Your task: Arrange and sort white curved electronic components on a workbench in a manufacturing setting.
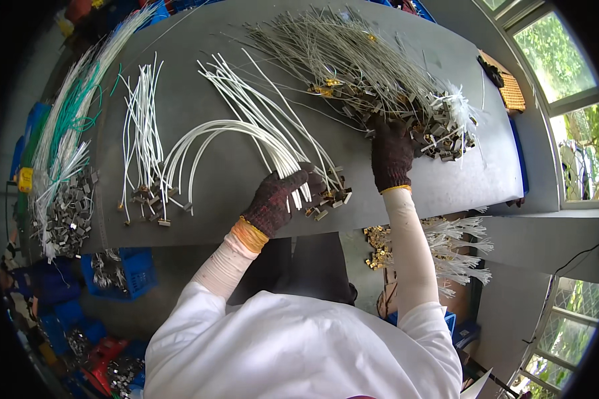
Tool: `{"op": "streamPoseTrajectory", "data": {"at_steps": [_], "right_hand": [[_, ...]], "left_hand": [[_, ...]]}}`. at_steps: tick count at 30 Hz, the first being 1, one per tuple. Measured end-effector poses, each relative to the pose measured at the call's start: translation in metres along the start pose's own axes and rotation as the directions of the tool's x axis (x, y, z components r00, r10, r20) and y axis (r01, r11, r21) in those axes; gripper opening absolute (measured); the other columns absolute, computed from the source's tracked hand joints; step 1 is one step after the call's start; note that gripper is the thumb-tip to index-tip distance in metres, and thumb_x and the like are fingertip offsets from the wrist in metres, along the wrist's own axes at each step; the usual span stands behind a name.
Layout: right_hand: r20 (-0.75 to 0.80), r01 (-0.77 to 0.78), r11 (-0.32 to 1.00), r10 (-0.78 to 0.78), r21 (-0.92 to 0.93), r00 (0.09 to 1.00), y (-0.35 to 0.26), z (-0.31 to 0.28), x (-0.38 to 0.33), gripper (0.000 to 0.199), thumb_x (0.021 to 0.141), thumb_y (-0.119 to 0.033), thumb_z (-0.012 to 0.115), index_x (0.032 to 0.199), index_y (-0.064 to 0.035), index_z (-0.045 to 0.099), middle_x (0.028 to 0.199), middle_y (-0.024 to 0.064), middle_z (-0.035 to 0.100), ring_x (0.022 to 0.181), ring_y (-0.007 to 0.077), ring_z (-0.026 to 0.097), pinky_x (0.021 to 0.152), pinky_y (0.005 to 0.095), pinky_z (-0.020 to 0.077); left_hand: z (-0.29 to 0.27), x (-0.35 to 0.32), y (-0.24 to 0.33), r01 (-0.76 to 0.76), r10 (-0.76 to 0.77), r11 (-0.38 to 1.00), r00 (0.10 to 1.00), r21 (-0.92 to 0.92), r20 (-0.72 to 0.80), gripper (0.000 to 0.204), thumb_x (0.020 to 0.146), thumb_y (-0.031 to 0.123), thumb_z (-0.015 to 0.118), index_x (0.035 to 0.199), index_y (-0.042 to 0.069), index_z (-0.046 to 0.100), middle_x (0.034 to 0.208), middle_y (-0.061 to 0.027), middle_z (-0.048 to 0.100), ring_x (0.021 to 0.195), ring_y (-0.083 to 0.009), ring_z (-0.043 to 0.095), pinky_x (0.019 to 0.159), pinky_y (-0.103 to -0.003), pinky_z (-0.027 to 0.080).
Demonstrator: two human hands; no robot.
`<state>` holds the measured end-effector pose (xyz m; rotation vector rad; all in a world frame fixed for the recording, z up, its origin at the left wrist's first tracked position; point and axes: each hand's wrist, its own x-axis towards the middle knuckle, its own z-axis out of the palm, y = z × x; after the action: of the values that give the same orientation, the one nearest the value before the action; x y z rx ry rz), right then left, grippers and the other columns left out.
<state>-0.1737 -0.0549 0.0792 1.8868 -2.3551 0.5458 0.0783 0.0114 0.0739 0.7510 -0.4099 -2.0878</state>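
My left hand (276, 199), in a dark knitted glove, is closed round a bundle of white wires (246, 133) near the table's front edge. The bundle arches up and over to the left, and its cut ends poke out below my fist. Behind that hand lies another bunch of straight white wires (229, 83), with metal end pieces (336, 197) at its near end. My right hand (391, 158), gloved too, reaches into the near side of a large heap of thin grey wires (339, 50) with metal clips (439, 130). The heap hides its fingertips.
A smaller white wire bunch (142, 126) lies left of the arch. Long white and green strands (73, 123) line the table's left end. Below the front edge are a blue crate (136, 272) and more white-tufted bundles (452, 246). Windows (556, 56) stand at the right.
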Motion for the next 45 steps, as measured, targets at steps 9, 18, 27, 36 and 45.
{"op": "streamPoseTrajectory", "data": {"at_steps": [9, 18, 27, 36, 45], "right_hand": [[0.449, -0.517, 0.492, 0.259, 0.701, 0.855, 0.018, -0.058, -0.117, 0.027, 0.092, -0.018, 0.060, 0.113, -0.0011, 0.060, 0.082, 0.0068, 0.062, 0.069, 0.0158, 0.062, 0.059, 0.0301, 0.0482], [0.818, -0.863, 0.044, 0.299, 0.502, 0.491, 0.059, -0.146, -0.300, 0.023, 0.092, -0.020, 0.060, 0.107, -0.0035, 0.063, 0.080, 0.0038, 0.063, 0.061, 0.0117, 0.057, 0.053, 0.0243, 0.0431], [0.895, -0.896, 0.265, 0.176, 0.357, 0.409, 0.125, -0.176, -0.425, 0.018, 0.084, -0.007, 0.066, 0.101, -0.0023, 0.067, 0.087, 0.0044, 0.065, 0.075, 0.0133, 0.062, 0.062, 0.0269, 0.0495], [0.913, -0.893, 0.226, 0.036, 0.389, 0.406, 0.139, -0.150, -0.431, 0.019, 0.085, -0.007, 0.067, 0.104, -0.0024, 0.068, 0.090, 0.0039, 0.065, 0.076, 0.0130, 0.063, 0.061, 0.0269, 0.0498], [0.956, -0.962, 0.112, 0.133, 0.249, 0.263, 0.131, -0.158, -0.427, 0.024, 0.091, -0.023, 0.065, 0.101, -0.0016, 0.069, 0.083, 0.0028, 0.065, 0.069, 0.0127, 0.061, 0.058, 0.0261, 0.0469]], "left_hand": [[0.023, 0.048, -0.072, 0.145, -0.145, 0.989, 0.989, -0.010, 0.025, 0.032, 0.091, 0.020, 0.069, 0.115, 0.001, 0.058, 0.106, -0.0144, 0.067, 0.095, -0.0305, 0.068, 0.079, -0.044, 0.058], [0.040, 0.079, -0.144, 0.337, -0.319, 0.927, 0.940, -0.164, 0.123, 0.032, 0.097, 0.017, 0.060, 0.123, 0.000, 0.053, 0.109, -0.0175, 0.065, 0.101, -0.0373, 0.064, 0.089, -0.052, 0.053], [0.047, 0.102, -0.128, 0.140, -0.109, 0.981, 0.971, -0.133, 0.214, 0.026, 0.090, 0.017, 0.068, 0.114, 0.007, 0.061, 0.106, -0.0143, 0.068, 0.100, -0.0337, 0.067, 0.084, -0.052, 0.056], [0.029, 0.100, -0.035, -0.113, 0.121, 0.989, 0.990, -0.099, 0.071, 0.019, 0.097, 0.017, 0.058, 0.113, 0.007, 0.060, 0.108, -0.0125, 0.067, 0.103, -0.0331, 0.065, 0.090, -0.055, 0.052], [0.022, 0.096, -0.019, -0.126, 0.136, 0.972, 0.990, -0.199, 0.037, 0.019, 0.097, 0.024, 0.059, 0.111, 0.010, 0.063, 0.105, -0.0076, 0.070, 0.100, -0.0246, 0.067, 0.092, -0.051, 0.053]]}}
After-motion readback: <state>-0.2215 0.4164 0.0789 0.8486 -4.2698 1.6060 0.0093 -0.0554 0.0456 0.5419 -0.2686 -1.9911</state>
